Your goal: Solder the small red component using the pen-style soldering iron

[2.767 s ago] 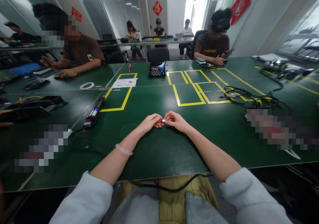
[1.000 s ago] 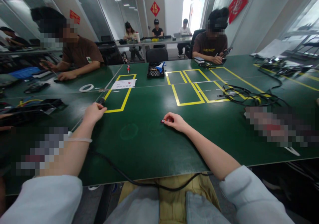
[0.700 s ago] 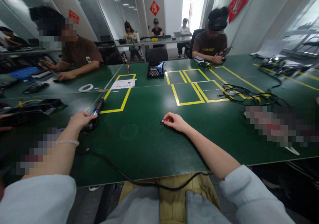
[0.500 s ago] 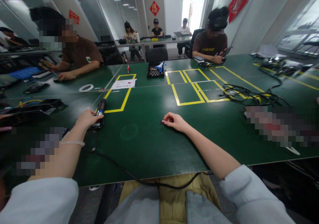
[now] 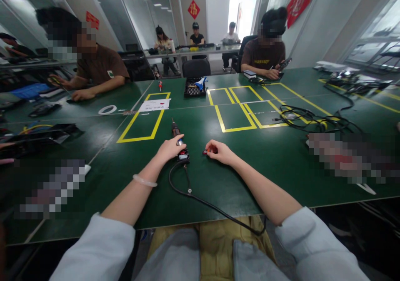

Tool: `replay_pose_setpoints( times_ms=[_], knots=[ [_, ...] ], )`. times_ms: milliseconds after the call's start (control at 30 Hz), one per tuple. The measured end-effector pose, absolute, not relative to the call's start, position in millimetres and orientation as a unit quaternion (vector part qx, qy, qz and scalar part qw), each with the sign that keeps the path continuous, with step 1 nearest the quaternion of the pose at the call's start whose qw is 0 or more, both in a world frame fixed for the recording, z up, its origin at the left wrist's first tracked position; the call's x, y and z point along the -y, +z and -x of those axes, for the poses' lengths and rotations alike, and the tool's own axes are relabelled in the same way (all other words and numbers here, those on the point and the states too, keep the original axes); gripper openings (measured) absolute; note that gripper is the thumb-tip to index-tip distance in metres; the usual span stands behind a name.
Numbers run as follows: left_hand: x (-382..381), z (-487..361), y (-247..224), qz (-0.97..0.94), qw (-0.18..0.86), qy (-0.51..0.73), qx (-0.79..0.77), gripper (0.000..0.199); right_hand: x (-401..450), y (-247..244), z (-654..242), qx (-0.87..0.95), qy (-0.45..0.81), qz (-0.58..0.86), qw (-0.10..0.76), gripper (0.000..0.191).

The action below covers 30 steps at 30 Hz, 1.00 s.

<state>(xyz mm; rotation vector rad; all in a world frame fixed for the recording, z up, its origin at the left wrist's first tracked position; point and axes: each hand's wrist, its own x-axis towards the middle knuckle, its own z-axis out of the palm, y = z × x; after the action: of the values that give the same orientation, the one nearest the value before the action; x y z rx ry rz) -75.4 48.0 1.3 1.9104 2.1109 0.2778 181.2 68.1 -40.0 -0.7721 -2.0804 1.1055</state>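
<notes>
Gripping a cylindrical, cabled driver (image 5: pixel 176 128) in the left hand (image 5: pixel 170 147), at the smooth green tabletop (image 5: pixel 218 191). Pinching a tiny reddish piece (image 5: pixel 204 152) between fingertips of the right hand (image 5: pixel 221 152), just beside. Showing gold "福" on a red diamond (image 5: pixel 194 9), yellow "wassup" on a brown shirt (image 5: pixel 265 55). Bearing a blue-and-white thing (image 5: pixel 201 83) atop a black, pocketed tray (image 5: pixel 195 95).

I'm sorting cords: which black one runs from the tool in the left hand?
The single cord curving from the rear of the tool in the left hand; the tangled cords at right lie well apart from the tool.
</notes>
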Motion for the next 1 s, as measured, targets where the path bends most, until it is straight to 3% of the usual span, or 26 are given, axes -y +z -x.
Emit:
replay_pose_setpoints(
  times_ms=[233,567,733,1000],
  knots=[
    [-43,-6,-1,-0.686,0.089,0.084,-0.717,0.057,-72,-42,-182,0.809,0.389,0.312,0.312,0.016],
    [-33,-13,0,-0.688,0.050,0.072,-0.721,0.055,-74,-36,-188,0.818,0.401,0.285,0.299,0.018],
    [-32,-11,1,-0.686,0.067,0.072,-0.721,0.059,-75,-36,-188,0.792,0.453,0.294,0.284,0.017],
    [-23,-6,12,-0.705,0.123,0.050,-0.697,0.075,-74,-40,-185,0.757,0.465,0.317,0.331,0.015]
  ],
)
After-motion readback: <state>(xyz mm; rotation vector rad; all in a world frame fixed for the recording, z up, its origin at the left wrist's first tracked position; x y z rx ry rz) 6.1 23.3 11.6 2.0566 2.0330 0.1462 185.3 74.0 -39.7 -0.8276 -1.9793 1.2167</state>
